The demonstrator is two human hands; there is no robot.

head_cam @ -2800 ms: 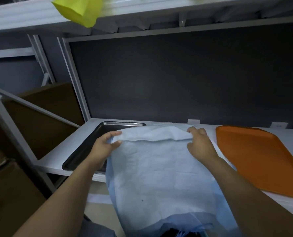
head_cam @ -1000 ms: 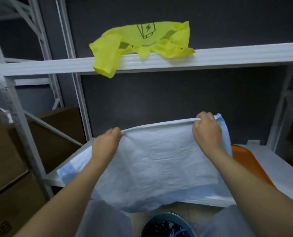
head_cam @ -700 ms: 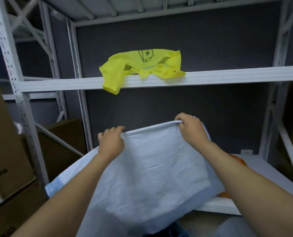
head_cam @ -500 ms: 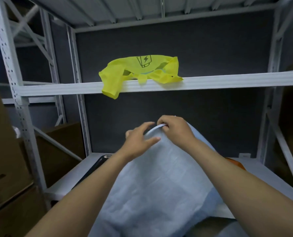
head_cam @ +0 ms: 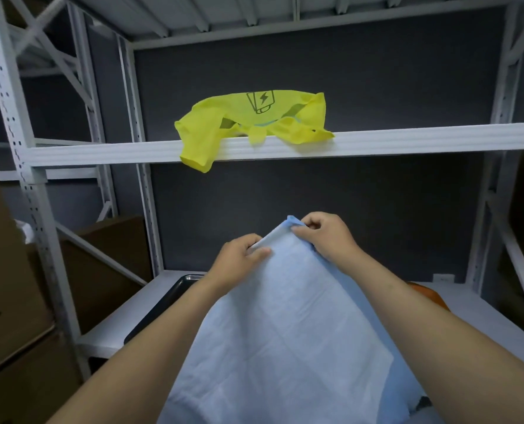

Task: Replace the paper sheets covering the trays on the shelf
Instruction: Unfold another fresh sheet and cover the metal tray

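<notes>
A pale blue paper sheet (head_cam: 285, 338) hangs folded in front of me, its top edge bunched between both hands. My left hand (head_cam: 237, 260) pinches that edge from the left, and my right hand (head_cam: 325, 237) pinches the upper corner just beside it. On the white lower shelf (head_cam: 107, 332) a black metal tray (head_cam: 162, 307) shows at the left, mostly hidden by my arm and the sheet. A sliver of an orange tray (head_cam: 429, 296) peeks out behind my right forearm.
A yellow vest (head_cam: 251, 123) drapes over the front of the upper shelf (head_cam: 407, 139). White perforated rack posts (head_cam: 31, 191) stand left and right. Brown cardboard boxes (head_cam: 12, 301) sit at the left, and a dark panel backs the shelves.
Both hands lifted the sheet off the black tray and raised it. They then came together, folding the top edge so the two corners meet. The view tilted upward.
</notes>
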